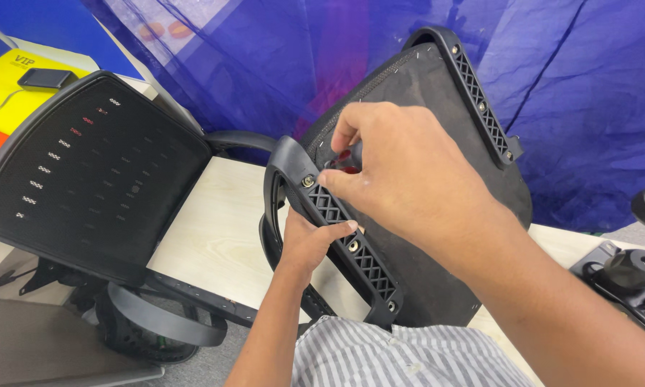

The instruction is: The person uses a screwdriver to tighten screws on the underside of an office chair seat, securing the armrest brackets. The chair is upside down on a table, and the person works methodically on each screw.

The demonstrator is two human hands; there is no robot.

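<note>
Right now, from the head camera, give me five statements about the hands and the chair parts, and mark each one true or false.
1. The left hand grips the black armrest bracket from below. True.
2. The right hand is empty. False: it holds a tool with a red and black handle at a bolt near the top of the bracket.
3. The chair seat stands tilted on the light wooden table. True.
4. A mesh backrest lies to the right of the hands. False: it lies to their left.
5. The sheet behind the seat is green. False: it is blue.
</note>
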